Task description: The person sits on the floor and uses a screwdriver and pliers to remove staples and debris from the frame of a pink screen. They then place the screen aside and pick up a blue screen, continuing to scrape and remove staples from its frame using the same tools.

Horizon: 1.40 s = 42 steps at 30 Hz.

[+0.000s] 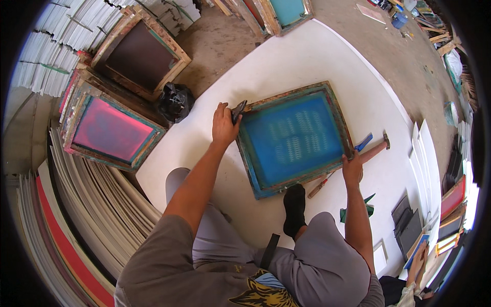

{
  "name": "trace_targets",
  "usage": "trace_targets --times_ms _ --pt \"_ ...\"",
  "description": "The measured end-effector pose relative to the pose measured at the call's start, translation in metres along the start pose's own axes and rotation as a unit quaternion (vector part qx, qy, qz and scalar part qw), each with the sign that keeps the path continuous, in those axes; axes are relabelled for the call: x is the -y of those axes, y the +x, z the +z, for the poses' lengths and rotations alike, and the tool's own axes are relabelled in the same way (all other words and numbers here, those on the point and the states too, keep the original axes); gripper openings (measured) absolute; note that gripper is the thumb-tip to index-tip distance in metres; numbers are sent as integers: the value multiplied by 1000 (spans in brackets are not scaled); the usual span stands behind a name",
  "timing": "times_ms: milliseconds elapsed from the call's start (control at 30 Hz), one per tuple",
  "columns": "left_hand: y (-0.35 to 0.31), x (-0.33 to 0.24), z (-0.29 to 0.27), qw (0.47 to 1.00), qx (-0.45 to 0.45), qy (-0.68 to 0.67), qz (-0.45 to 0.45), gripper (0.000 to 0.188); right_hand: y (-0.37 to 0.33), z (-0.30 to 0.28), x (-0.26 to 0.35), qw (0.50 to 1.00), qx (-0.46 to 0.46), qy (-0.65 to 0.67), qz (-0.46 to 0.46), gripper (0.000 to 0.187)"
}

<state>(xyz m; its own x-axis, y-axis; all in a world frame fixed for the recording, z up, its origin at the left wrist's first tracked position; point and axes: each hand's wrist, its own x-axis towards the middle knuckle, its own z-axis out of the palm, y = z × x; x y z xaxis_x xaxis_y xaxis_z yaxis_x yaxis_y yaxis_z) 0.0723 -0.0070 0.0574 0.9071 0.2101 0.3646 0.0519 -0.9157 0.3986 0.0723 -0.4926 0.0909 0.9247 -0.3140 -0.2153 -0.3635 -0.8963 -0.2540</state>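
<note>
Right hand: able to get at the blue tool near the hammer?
Probably yes: the blue tool lies close to the right hand, which is at a corner of the framed screen. Only the hammer looks partly in the way.

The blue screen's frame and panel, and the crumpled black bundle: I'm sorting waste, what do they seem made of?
Frame: probably worn wood, paint-stained, with rough brown edges.
Panel: perhaps coated mesh, matte, stretched flat across the frame; fibre unclear.
Black bundle: likely thin plastic, given its glossy creases.
</note>
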Motion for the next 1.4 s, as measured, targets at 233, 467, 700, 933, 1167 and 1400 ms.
trace_targets --times_ms 233,467,700,933,1167,1400 --pt "5 -9 0 983 143 16 -117 34 -29 13 -15 999 -26 46 -2 69" --pt "-46 -1 -30 975 178 13 -129 37 2 11 -42 994 9 -17 -108 71" --pt "-58 3 -47 957 224 -11 -183 43 38 -42 -10 968 159 -122 -154 60" --pt "-40 -6 -26 925 230 36 -301 65 19 -105 119 909 223 -162 -314 32" --pt "-43 -9 -14 949 141 68 -275 61 -15 -89 207 877 259 -182 -361 24" --pt "-64 -8 -8 974 84 12 -208 48 -21 -19 245 865 338 -146 -342 26"
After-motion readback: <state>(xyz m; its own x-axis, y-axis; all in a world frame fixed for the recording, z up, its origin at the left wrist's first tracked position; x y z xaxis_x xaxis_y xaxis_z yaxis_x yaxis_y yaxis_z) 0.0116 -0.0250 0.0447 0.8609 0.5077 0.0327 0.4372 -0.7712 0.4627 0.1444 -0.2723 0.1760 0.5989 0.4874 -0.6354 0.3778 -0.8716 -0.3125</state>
